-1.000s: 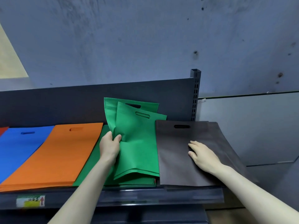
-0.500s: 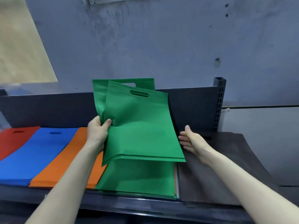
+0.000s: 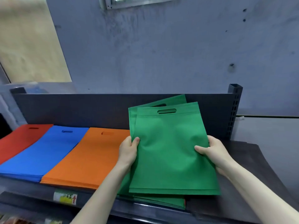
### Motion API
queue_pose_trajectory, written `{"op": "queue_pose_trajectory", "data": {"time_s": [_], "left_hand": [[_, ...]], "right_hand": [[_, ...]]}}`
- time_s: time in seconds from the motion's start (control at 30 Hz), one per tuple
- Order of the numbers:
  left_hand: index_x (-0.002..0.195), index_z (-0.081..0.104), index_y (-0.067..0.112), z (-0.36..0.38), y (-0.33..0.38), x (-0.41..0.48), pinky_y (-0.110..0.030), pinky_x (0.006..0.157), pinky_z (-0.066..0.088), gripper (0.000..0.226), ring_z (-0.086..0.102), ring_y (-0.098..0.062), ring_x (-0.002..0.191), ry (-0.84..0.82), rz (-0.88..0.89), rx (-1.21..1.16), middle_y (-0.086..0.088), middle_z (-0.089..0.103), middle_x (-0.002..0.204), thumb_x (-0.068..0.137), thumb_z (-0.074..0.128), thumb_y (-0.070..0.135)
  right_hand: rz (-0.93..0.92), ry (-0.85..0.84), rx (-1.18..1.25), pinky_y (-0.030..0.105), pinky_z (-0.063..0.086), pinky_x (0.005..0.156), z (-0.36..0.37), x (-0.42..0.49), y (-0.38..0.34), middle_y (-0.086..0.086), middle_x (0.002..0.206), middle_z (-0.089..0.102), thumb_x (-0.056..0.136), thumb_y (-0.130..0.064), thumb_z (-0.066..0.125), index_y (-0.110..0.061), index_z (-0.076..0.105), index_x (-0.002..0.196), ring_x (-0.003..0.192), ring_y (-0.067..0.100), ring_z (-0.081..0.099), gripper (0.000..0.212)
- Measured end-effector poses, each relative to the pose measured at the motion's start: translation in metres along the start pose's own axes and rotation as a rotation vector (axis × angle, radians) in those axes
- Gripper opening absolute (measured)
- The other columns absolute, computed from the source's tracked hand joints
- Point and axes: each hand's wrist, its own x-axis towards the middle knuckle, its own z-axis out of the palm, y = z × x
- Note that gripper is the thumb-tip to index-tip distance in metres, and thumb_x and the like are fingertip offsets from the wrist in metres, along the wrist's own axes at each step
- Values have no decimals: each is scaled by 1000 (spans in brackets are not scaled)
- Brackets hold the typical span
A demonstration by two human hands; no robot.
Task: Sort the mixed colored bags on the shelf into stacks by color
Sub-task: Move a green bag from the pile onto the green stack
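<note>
- Head view: dark grey metal shelf [image 3: 72, 109] spans 9 to 3 o'clock.
- Flat green non-woven bags [image 3: 169, 151], centre, above green bag stack [image 3: 161, 202] at 6 o'clock.
- Left hand [image 3: 127, 151], right hand [image 3: 213, 151] pinch side edges; advise squaring edges, lowering flat.

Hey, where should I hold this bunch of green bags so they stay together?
Take the green bags by their two long side edges, about midway up, one hand from each side, as the left hand and right hand do now. They are thin, flat and fanned apart at the top, so pinching both edges probably keeps them aligned.
</note>
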Motion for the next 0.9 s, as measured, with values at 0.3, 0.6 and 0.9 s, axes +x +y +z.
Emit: {"op": "queue_pose_trajectory", "data": {"time_s": [0.3,0.6,0.9], "left_hand": [[75,50,7,0,-8,-23,-33,60,30,44,44,-21,66,-86,-112,-13,-9,52,75,100,40,42],[97,65,7,-22,-27,-44,-47,79,53,28,68,-27,88,-76,-173,49,-10,72,94,95,53,33],[99,67,15,-51,-47,14,-40,84,53,11,67,-24,95,-72,-89,260,-2,72,101,90,63,22]], "right_hand": [[127,-81,66,39,57,68,-2,-10,10,13,93,74,94,-1,51,-5,64,102,81,29,71,15],[98,-141,70,51,57,81,26,-23,42,9,95,75,89,4,53,-9,63,103,88,30,71,22],[69,53,-193,40,57,80,66,-4,52,-1,98,71,80,-5,64,-18,62,101,87,18,68,25]]}}
